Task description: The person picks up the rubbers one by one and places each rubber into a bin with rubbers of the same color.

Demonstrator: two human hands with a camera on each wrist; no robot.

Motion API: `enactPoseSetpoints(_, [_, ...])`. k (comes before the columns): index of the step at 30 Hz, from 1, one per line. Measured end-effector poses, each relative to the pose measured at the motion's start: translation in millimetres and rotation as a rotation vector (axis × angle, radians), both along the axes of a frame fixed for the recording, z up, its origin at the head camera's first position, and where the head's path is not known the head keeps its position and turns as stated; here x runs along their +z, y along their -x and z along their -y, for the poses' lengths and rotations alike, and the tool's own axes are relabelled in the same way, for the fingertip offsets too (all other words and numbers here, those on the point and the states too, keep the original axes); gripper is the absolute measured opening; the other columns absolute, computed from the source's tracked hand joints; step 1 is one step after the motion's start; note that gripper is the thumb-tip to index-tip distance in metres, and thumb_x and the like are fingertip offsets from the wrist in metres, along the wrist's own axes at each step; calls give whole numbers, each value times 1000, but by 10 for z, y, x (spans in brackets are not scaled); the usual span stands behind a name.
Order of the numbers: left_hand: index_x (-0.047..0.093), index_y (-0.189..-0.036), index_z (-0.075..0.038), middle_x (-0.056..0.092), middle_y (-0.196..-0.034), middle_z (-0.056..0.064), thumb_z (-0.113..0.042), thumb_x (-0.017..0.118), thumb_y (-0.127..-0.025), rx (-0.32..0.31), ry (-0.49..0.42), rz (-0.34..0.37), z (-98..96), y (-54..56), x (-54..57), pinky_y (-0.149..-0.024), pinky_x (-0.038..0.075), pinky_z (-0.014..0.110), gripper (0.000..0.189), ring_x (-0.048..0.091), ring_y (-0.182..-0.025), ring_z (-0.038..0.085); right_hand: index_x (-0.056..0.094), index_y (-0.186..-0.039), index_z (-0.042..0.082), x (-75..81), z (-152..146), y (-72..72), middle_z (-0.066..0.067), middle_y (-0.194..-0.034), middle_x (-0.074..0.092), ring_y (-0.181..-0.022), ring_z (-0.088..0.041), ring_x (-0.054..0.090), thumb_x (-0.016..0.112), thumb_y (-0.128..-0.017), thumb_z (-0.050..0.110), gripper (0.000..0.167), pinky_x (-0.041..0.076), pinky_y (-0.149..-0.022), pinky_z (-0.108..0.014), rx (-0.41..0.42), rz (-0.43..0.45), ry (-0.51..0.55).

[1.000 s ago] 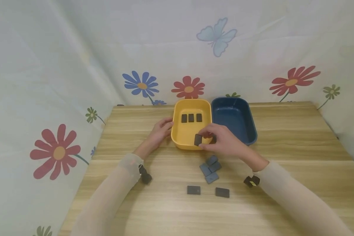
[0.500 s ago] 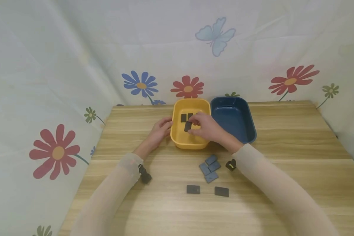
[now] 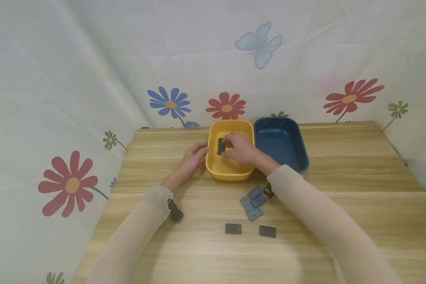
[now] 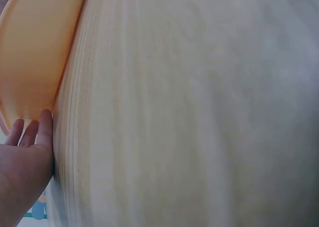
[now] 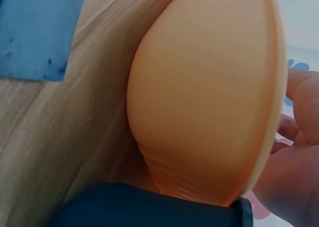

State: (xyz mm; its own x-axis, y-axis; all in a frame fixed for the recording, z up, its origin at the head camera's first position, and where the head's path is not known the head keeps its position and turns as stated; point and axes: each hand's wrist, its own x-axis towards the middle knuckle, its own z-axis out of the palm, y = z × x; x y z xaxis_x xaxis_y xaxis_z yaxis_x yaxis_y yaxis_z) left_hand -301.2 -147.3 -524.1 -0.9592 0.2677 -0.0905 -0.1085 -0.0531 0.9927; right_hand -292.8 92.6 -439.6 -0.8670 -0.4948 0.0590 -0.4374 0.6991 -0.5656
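My right hand [image 3: 242, 149] reaches inside the yellow bin [image 3: 228, 176] and pinches a small black tile [image 3: 221, 151] between thumb and fingers, low over the bin's floor. That tile lines up just below the leftmost black tile [image 3: 221, 141] of a row; the hand covers the rest of the row. Against the bin's left wall rests my left hand [image 3: 193, 158], its fingers extended along the outside. In the left wrist view, these fingers [image 4: 45, 129] touch the orange-looking wall [image 4: 42, 52]. From the right wrist, the bin's side [image 5: 209, 97] hides the fingertips and the tile.
A dark blue bin [image 3: 282, 144] stands right beside the yellow one. In front of them lies a cluster of several blue-grey tiles [image 3: 255, 213]. Nearer the front are two dark tiles, one on the left [image 3: 233, 228] and one on the right [image 3: 268, 231].
The right hand has carried the black tile from the yellow bin's front right edge leftward and inward, down to below the row's leftmost tile. My left hand has stayed at the bin's wall.
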Motion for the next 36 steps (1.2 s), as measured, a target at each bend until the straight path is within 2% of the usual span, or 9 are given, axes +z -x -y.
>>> enactPoseSetpoints(6, [52,-151,-2,59,-147,17,-26,58,-111,5,15,1,15,-13,-2,-105,58,37,47,63,-131,31,70,-127,1,-54,80,38,-17,-117,66,-104,-29,62,84,-92,19,42,57,-96,-40,23,10,-24])
enactPoseSetpoints(11, [53,-150,-3,58,-147,16,-28,59,-110,5,27,-5,23,-15,-13,-105,58,37,47,63,-130,31,69,-130,2,-122,110,73,-13,-117,66,-104,-26,60,83,-93,18,43,57,-100,-40,35,29,-61])
enactPoseSetpoints(20, [54,-149,-2,60,-145,18,-26,60,-110,6,13,-15,-3,-34,10,-104,58,37,47,64,-129,31,71,-127,-2,-265,105,135,-12,-109,65,-98,-26,58,84,-92,19,43,55,-93,-39,83,-18,-111])
enactPoseSetpoints(26, [53,-150,-1,59,-146,19,-26,60,-109,9,18,-24,-2,-36,30,-105,58,38,48,64,-129,32,72,-126,-1,-285,104,158,-10,-105,64,-96,-26,58,84,-92,19,41,54,-90,-38,96,-24,-112])
enactPoseSetpoints(36, [53,-149,-1,59,-146,19,-28,60,-109,-4,33,-32,11,-10,2,-105,57,36,48,64,-129,30,70,-127,0,-301,106,167,-9,-107,64,-99,-26,57,81,-95,21,39,54,-92,-37,120,-3,-145])
